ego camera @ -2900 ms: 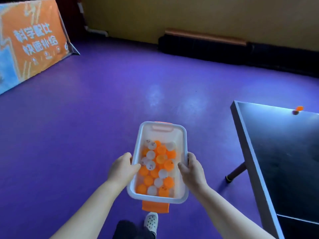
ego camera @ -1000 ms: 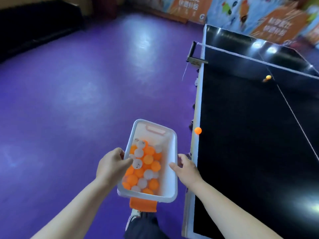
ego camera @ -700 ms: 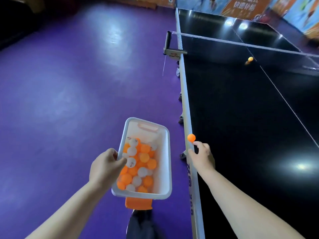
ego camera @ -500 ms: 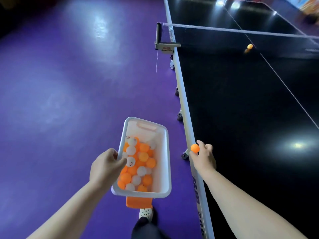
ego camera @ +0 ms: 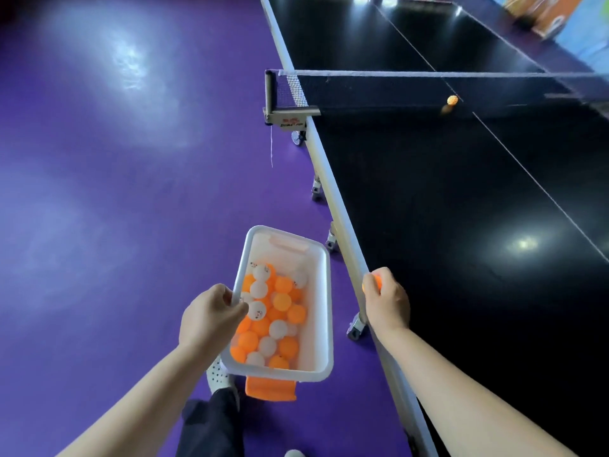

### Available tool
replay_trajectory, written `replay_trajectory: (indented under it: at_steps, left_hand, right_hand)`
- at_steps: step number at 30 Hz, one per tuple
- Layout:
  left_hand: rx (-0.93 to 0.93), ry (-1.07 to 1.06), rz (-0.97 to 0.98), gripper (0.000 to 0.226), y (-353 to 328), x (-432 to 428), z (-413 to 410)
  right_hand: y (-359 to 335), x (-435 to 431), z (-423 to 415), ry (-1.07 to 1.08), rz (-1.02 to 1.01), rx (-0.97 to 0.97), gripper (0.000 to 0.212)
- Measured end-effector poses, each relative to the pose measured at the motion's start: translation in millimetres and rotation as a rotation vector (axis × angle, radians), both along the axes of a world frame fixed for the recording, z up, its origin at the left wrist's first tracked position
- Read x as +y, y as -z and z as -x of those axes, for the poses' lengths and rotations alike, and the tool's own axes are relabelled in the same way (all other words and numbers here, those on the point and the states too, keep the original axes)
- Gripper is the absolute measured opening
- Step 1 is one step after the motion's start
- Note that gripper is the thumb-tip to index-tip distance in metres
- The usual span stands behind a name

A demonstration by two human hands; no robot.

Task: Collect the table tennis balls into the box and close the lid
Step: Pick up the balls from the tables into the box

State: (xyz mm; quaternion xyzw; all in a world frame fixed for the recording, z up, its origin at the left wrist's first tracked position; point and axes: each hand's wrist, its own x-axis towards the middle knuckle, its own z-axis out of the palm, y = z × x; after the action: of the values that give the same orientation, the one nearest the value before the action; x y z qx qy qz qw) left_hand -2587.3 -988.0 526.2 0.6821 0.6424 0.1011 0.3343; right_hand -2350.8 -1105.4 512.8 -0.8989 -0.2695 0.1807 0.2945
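My left hand (ego camera: 211, 319) grips the left rim of a white plastic box (ego camera: 321, 311), held over the purple floor. Several orange and white table tennis balls (ego camera: 273, 316) fill its near half. An orange latch (ego camera: 271, 389) hangs from its near end. No lid is visible. My right hand (ego camera: 386, 300) is closed around an orange ball (ego camera: 376, 283) at the table's left edge, mostly hidden by my fingers. Another orange ball (ego camera: 452, 99) lies on the dark table top near the net.
The black table tennis table (ego camera: 461, 209) fills the right side, its pale edge (ego camera: 333, 196) running diagonally beside the box. The net (ego camera: 395, 85) and its clamp post (ego camera: 270, 94) cross the table farther off. Castors show under the edge. My foot (ego camera: 219, 377) stands below the box.
My right hand left the box's rim, reached to the table edge and closed around the orange ball there. My view swung from open floor toward the table and net.
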Motion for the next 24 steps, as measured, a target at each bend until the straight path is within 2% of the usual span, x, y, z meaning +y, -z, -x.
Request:
replay_trajectory:
  at_steps: [5,9,10,14,19,24]
  left_hand:
    - [-0.075,0.092,-0.018,0.019,-13.6,114.8,-23.3]
    - [-0.116,0.137,-0.045,0.017,-33.8,201.6,-37.0]
    - [-0.126,0.139,-0.048,0.017,-37.6,222.7,-40.8]
    - [-0.149,0.152,-0.060,0.018,-43.5,294.2,-62.0]
    - [-0.227,0.194,-0.055,0.024,-51.5,376.6,-109.6]
    - [-0.365,0.229,-0.064,0.021,-76.6,458.8,-176.4]
  right_hand:
    - [-43.5,130.9,22.3,-0.107,-0.300,-0.025,0.014]
    - [-61.5,219.3,33.5,-0.180,-0.374,-0.058,0.037]
    - [-63.2,238.6,32.4,-0.149,-0.399,-0.076,0.039]
    - [-65.0,292.9,10.9,0.050,-0.404,-0.095,0.017]
    - [-64.6,348.4,-40.9,0.182,-0.421,-0.165,0.023]
    - [-67.5,418.5,-111.0,0.323,-0.545,-0.259,0.025]
